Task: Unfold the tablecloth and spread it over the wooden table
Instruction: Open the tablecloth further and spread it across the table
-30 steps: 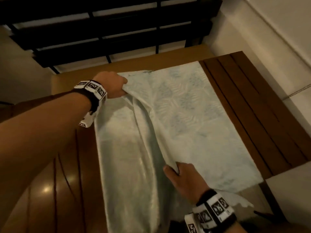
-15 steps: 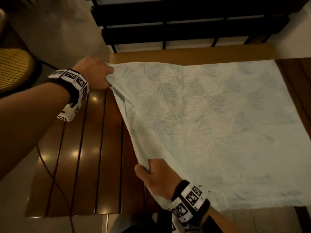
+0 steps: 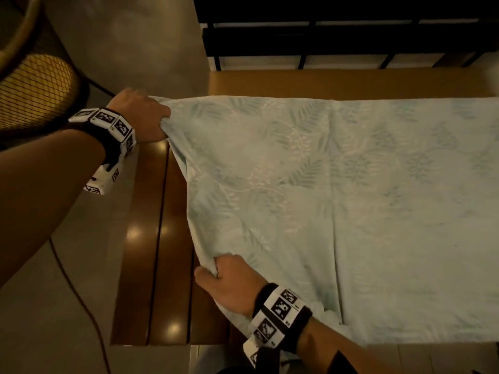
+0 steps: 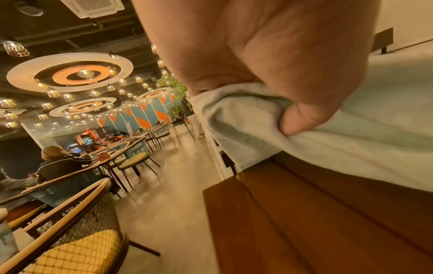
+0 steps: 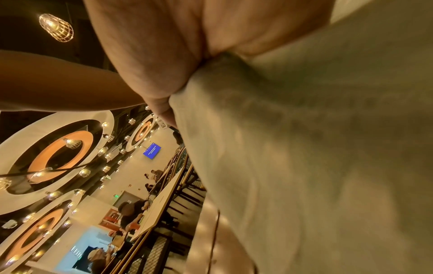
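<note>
A pale green tablecloth (image 3: 337, 206) with a leaf pattern lies spread over most of the dark slatted wooden table (image 3: 151, 252). My left hand (image 3: 145, 117) grips its far left corner, bunched in the fist (image 4: 264, 103). My right hand (image 3: 226, 282) grips the near left edge, with cloth (image 5: 293, 148) gathered between thumb and fingers. The cloth's left edge hangs taut and slightly raised between the two hands. A strip of bare wood shows on the left side of the table.
A wicker chair with a yellow cushion (image 3: 35, 87) stands left of the table. A black slatted bench (image 3: 337, 31) runs along the far side. A thin cable (image 3: 78, 295) trails over the floor at the left. Other tables, chairs and seated people fill the room behind.
Both hands have carried the cloth's left edge further left, so the opened cloth covers more of the table. The head view has shifted left too.
</note>
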Motion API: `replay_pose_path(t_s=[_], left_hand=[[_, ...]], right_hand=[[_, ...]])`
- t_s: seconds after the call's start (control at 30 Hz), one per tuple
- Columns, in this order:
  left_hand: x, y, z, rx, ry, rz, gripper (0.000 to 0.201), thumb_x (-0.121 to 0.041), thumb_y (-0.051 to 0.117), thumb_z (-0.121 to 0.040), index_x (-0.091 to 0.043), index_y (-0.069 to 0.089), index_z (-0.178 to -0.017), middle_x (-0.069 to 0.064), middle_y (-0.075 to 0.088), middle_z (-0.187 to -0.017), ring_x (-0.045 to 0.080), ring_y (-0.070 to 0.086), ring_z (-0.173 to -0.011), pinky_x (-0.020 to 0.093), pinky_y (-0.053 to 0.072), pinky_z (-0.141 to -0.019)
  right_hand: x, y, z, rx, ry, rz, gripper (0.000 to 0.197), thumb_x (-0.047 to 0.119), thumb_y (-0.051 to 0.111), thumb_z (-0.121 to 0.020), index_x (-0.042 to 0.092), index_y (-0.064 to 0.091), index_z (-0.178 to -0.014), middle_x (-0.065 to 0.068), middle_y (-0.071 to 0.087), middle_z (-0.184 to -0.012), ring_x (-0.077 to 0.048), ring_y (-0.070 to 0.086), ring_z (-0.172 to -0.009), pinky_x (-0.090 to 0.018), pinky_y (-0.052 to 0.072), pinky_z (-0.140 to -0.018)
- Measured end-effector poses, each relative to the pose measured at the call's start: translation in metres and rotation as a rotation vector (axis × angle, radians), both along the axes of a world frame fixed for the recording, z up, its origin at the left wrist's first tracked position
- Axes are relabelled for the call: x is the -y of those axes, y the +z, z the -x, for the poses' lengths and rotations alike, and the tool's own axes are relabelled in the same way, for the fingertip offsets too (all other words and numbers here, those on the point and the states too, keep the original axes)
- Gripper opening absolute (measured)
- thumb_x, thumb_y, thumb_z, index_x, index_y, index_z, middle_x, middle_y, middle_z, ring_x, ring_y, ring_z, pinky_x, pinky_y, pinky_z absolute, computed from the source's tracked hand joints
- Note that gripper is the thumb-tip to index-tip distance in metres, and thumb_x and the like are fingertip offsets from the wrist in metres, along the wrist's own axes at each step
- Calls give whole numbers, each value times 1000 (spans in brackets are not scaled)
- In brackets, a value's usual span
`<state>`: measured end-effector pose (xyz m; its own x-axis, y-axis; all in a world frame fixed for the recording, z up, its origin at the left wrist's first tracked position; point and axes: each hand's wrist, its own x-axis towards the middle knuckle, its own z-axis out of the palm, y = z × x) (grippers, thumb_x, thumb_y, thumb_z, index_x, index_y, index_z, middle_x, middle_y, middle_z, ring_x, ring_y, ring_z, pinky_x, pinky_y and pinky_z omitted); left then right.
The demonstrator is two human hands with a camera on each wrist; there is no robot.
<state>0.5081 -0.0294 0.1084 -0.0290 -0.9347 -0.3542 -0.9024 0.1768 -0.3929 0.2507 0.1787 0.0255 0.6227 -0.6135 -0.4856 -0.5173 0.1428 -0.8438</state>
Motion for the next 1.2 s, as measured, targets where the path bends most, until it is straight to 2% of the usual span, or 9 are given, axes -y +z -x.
replay_pose_path(t_s=[0.13,0.3,0.57,0.73,0.93,1.0,1.03,1.1,1.2], left_hand=[[-10,-10,-63,53,27,-70,45,-60,51,-92,-29,65,-122,3,72,-122,29,64,-109,38,52,-97],[-16,-33,-121,94,80,-106,43,-61,51,-94,-33,61,-125,0,70,-123,26,62,-111,40,50,-101],[-26,-52,-172,218,71,-106,46,-68,46,-91,-37,61,-120,-5,69,-128,22,62,-116,37,48,-104],[-28,-72,-200,194,33,-108,42,-66,50,-87,-37,66,-114,-7,72,-114,20,64,-107,36,53,-97],[-47,-95,-208,242,9,-287,63,-76,57,-80,-49,47,-136,-16,54,-138,20,50,-128,37,44,-109],[-57,-98,-202,271,-3,-372,57,-71,60,-82,-51,48,-135,-17,54,-137,17,50,-130,36,43,-111],[-63,-99,-199,281,-6,-421,52,-66,60,-86,-50,49,-135,-17,54,-137,16,51,-131,34,44,-111],[-78,-106,-192,271,-18,-489,45,-57,58,-92,-47,52,-135,-16,55,-139,15,53,-132,33,44,-111],[-102,-118,-170,117,64,-460,42,-50,50,-100,-40,54,-140,-11,55,-147,15,54,-136,33,44,-115]], right_hand=[[-14,-1,-81,2,54,-15,50,47,49,-93,3,54,-69,-14,57,-62,-25,53,-52,-36,43,-50],[-24,-1,-158,20,117,-33,46,40,49,-97,10,47,-63,-9,49,-58,-29,52,-55,-30,38,-55],[-38,0,-219,59,218,-8,52,40,41,-103,2,49,-69,-19,52,-65,-42,61,-76,-40,45,-74],[-43,-5,-234,17,295,12,58,40,42,-103,-14,63,-97,-38,62,-99,-48,58,-104,-52,42,-97],[-44,-22,-221,37,500,26,39,62,53,-91,24,48,-84,-3,55,-95,-30,53,-94,-48,34,-88],[-47,-33,-209,16,579,173,46,70,47,-88,28,58,-101,-2,57,-123,-31,50,-119,-54,27,-108],[-47,-37,-201,19,614,224,46,68,47,-89,28,62,-107,-2,57,-130,-30,47,-126,-53,22,-115],[-42,-40,-180,46,608,152,34,53,55,-94,24,68,-108,-5,65,-122,-29,55,-119,-47,33,-111],[-34,-42,-123,68,395,59,23,34,60,-97,15,70,-106,-8,73,-102,-17,63,-91,-14,40,-80]])
